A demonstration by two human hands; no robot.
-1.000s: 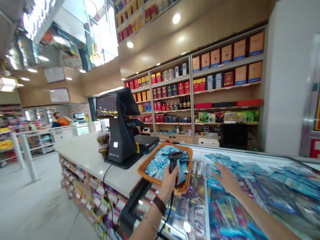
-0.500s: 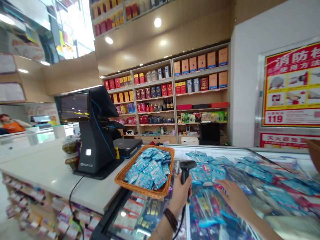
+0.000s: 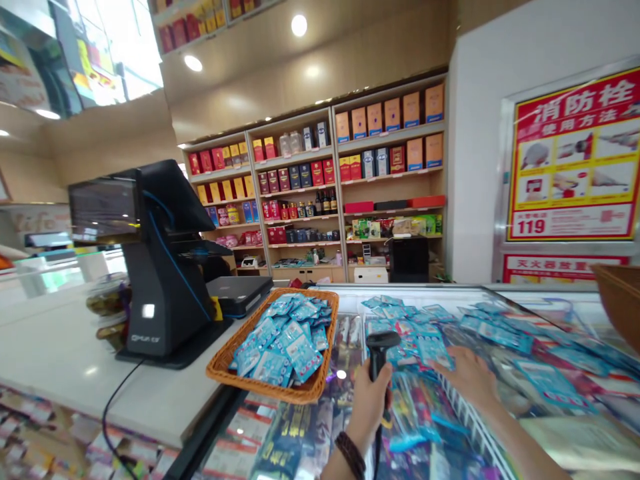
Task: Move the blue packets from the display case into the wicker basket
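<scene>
My left hand (image 3: 369, 393), with a dark bracelet at the wrist, is wrapped round the handle of a black barcode scanner (image 3: 383, 341). The scanner stands upright, and its cable runs down past my wrist. My right hand (image 3: 467, 377) is at the edge of a blue packet (image 3: 434, 351) on the glass counter, thumb and fingers closed on its corner. Many more blue packets (image 3: 395, 312) lie spread over the glass around it. Left of the scanner, a wicker basket (image 3: 213, 373) holds a heap of similar blue packets.
A black point-of-sale terminal (image 3: 167, 293) stands on the white counter (image 3: 165, 400) at left, beside jars (image 3: 107, 313) and a flat black box (image 3: 240, 293). A brown basket (image 3: 617, 300) sits at the right edge. Stocked shelves (image 3: 320, 187) line the back wall.
The view has shifted, so the terminal and basket appear further left. My right hand has come onto a blue packet, its fingers drawing in; my left hand still holds the scanner.
</scene>
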